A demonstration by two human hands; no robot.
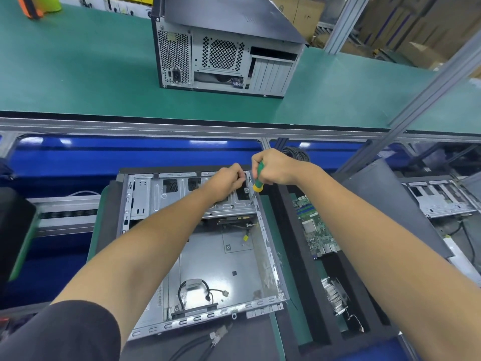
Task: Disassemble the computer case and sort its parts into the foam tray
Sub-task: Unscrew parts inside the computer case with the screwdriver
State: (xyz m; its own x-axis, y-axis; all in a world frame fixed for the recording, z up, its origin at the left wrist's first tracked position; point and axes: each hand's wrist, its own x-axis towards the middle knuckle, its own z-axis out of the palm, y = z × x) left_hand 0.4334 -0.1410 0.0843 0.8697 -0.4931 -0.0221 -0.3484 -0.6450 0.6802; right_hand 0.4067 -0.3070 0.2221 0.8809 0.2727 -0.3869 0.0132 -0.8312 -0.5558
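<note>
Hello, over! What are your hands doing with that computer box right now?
Right hand grips green-yellow screwdriver, tip at open case far-right corner. Left hand curled beside it, contents hidden. Motherboard and heatsink already in foam tray. Nothing blocking.

Both forearms are bare from elbow to wrist. The left arm carries a short dark charcoal sleeve (pixel 65 332), ending above the elbow with a plain, unmarked hem. The left hand (pixel 229 179) and right hand (pixel 273 166) are ungloved. No sleeve is visible on the right arm.
</note>
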